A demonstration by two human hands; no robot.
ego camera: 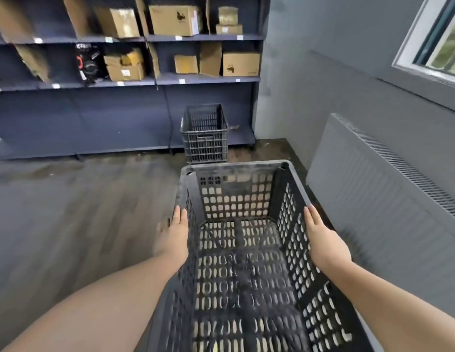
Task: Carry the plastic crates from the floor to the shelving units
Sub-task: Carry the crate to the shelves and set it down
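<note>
A large dark grey perforated plastic crate (236, 171) is held in front of me above the floor, empty inside. My left hand (174, 235) grips its left rim and my right hand (323, 240) grips its right rim. A second, smaller dark crate (205, 138) stands ahead on the floor, partly on the lowest shelf board of the dark blue shelving unit (208, 78).
Cardboard boxes (174, 20) fill the upper shelves. The bottom shelf (119, 148) runs along the left. A grey radiator (386, 194) lines the right wall under a window (439, 39). Bare wooden floor (81, 212) spreads to my left.
</note>
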